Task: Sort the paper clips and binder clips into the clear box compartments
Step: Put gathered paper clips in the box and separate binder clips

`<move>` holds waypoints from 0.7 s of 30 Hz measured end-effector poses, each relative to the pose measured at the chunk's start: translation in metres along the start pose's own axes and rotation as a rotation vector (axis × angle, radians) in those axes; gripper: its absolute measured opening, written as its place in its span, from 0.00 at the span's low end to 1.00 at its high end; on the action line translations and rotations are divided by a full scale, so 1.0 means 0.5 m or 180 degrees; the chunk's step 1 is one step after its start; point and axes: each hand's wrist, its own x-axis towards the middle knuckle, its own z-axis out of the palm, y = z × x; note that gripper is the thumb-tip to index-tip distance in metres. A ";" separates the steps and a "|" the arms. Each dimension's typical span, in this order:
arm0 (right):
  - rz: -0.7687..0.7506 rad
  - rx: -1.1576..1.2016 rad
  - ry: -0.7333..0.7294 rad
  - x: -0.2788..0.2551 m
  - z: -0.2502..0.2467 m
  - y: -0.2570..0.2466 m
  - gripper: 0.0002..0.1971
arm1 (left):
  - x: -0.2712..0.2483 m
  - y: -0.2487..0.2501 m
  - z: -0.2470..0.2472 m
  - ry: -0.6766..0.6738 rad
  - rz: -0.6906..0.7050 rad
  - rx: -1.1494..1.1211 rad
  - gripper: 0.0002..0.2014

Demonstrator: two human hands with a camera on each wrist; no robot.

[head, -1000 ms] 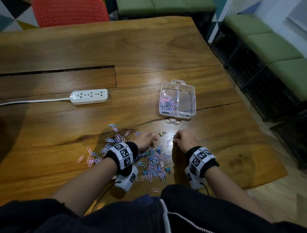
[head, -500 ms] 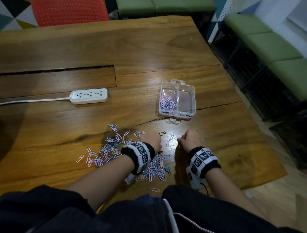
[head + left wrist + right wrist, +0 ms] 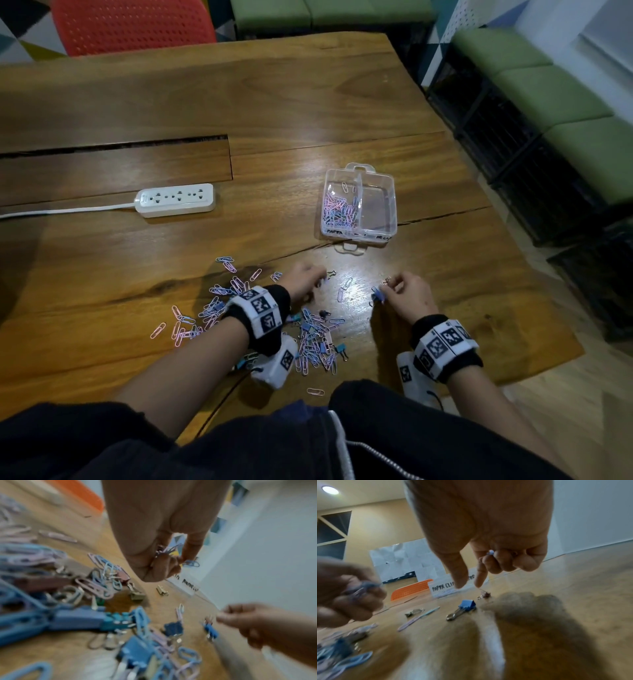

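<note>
Left hand (image 3: 303, 280) grips a bunch of pastel wire paper clips (image 3: 169, 550); right hand (image 3: 409, 298) curls round something small, thumb and forefinger poised over a small binder clip (image 3: 485, 595). Advice: pinch that clip by its body, lift clean, don't drag neighbours. Clear plastic two-compartment box (image 3: 383, 181) sits toward the wooden table's (image 3: 308, 102) right edge, long axis running near-to-far, labelled wall facing the person; paper clips fill its left compartment.

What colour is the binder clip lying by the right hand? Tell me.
Blue, with silver wire handles; the binder clip shows best in the right wrist view.
</note>
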 end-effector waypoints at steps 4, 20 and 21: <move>-0.0102 -0.0369 -0.0053 -0.020 0.016 0.002 0.11 | -0.007 0.023 -0.004 -0.0384 -0.0380 -0.1564 0.10; -0.0282 -0.0407 0.0021 -0.002 0.002 -0.006 0.06 | 0.020 0.014 0.080 0.0500 0.0473 0.3304 0.16; -0.0269 -0.0531 0.0071 -0.003 0.007 -0.013 0.05 | 0.019 0.016 0.084 0.0486 0.0450 0.3372 0.15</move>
